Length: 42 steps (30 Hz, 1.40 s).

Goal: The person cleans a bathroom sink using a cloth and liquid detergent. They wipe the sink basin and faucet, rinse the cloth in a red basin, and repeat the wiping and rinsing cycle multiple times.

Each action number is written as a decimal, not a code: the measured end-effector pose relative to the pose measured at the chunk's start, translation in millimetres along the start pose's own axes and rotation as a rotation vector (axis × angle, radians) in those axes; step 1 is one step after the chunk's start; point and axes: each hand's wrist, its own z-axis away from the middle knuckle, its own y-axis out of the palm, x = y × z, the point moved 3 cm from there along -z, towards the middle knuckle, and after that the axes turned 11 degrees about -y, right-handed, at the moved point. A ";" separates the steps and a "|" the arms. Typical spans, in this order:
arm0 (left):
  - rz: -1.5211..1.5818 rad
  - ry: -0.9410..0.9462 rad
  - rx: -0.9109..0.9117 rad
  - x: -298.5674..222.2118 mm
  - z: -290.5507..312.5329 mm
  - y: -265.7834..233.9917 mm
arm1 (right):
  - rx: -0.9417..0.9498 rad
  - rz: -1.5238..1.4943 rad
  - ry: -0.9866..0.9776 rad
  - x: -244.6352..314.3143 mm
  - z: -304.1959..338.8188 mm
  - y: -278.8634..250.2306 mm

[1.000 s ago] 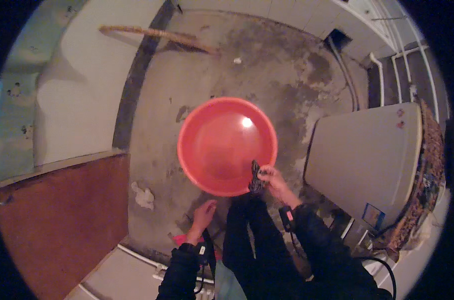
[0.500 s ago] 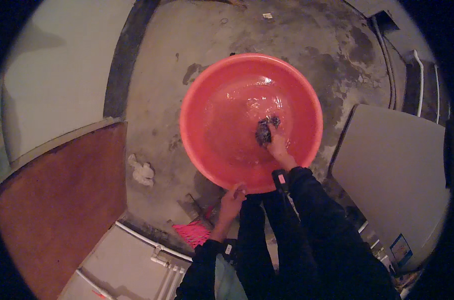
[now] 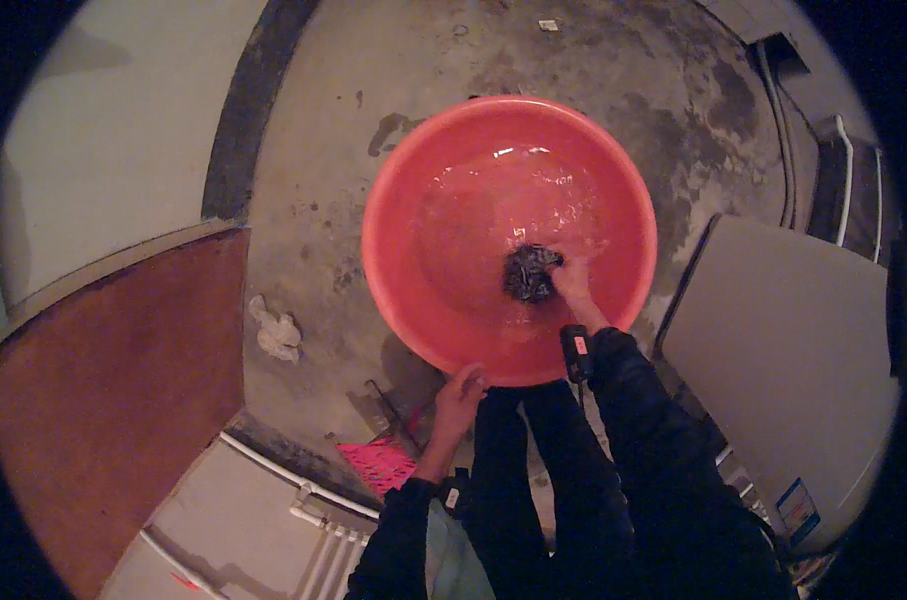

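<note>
A large round orange-red basin (image 3: pixel 411 180) with shallow water in it stands in front of my legs. At its near rim, my left hand (image 3: pixel 461 397) is closed on the edge, thumb on top. My right hand (image 3: pixel 574 283) reaches into the right side of the basin. Its fingers pinch the right end of a dark grey, crumpled cloth (image 3: pixel 528 277), which lies bunched in the water. What the cloth is exactly cannot be made out. A black box-like device (image 3: pixel 576 352) is strapped at my right wrist.
Bare concrete floor with damp patches (image 3: pixel 734 105) surrounds the basin. A whitish crumpled thing (image 3: pixel 277 330) lies to the left, a pink mesh piece (image 3: pixel 377 463) at lower left. On the right stands a big grey panel-like body (image 3: pixel 774 340); white pipes (image 3: pixel 314 487) run along the lower-left wall.
My right hand has shifted slightly right, onto the cloth's right end, and the cloth looks more rounded and bunched. My left hand remains at the rim. The whole view has shifted a little.
</note>
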 end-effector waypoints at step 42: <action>0.858 0.226 0.363 -185.8 167.1 38.2 | -0.084 -0.531 -0.794 287.2 128.4 -165.8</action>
